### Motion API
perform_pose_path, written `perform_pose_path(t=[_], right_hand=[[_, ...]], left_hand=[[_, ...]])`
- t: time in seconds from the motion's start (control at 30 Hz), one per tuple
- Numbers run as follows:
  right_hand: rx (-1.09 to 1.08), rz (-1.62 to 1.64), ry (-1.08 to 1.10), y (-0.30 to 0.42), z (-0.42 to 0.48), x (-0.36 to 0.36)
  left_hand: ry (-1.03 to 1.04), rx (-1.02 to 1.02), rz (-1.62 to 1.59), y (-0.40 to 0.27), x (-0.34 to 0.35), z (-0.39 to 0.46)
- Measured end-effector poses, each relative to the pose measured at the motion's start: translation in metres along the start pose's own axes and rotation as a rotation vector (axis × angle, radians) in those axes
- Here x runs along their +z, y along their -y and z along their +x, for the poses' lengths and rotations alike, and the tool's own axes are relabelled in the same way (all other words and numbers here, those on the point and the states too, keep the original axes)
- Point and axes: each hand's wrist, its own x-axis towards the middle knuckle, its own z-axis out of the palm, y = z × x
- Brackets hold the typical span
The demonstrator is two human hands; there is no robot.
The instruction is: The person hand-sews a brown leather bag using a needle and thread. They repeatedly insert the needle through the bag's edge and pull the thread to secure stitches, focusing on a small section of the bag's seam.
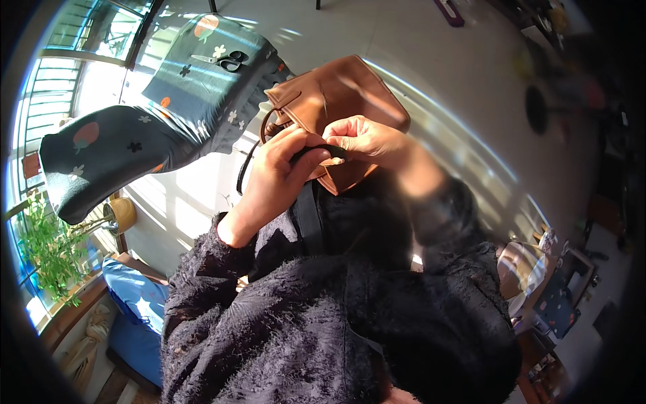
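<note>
A brown leather handbag rests on my lap, tilted, with a curved handle on its left side. My left hand grips a dark strap between thumb and fingers, in front of the bag. A dark loop hangs down left of that hand; whether it belongs to the same strap is hidden. Close against the strap's upper edge, my right hand has its thumb and forefinger pinched together. Anything between those fingertips is too small to make out.
Black-handled scissors lie on the seat of a chair with a patterned grey-green cover, ahead to the left. A potted plant stands by the sunlit window. Blue cushions are at lower left, and cluttered furniture stands at right.
</note>
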Motion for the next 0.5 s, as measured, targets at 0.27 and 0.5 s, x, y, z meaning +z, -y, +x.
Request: perform_pose_path(t=[0.27,0.5], right_hand=[[0.062,0.043,0.027,0.0031,-0.0021,-0.0002],[0.138,-0.095,0.039,0.0038,0.0047,0.002]], left_hand=[[-0.061,0.119,0.14,0.0021,0.001,-0.0022],[-0.024,0.14,0.081,-0.0002,0.004,0.0001]])
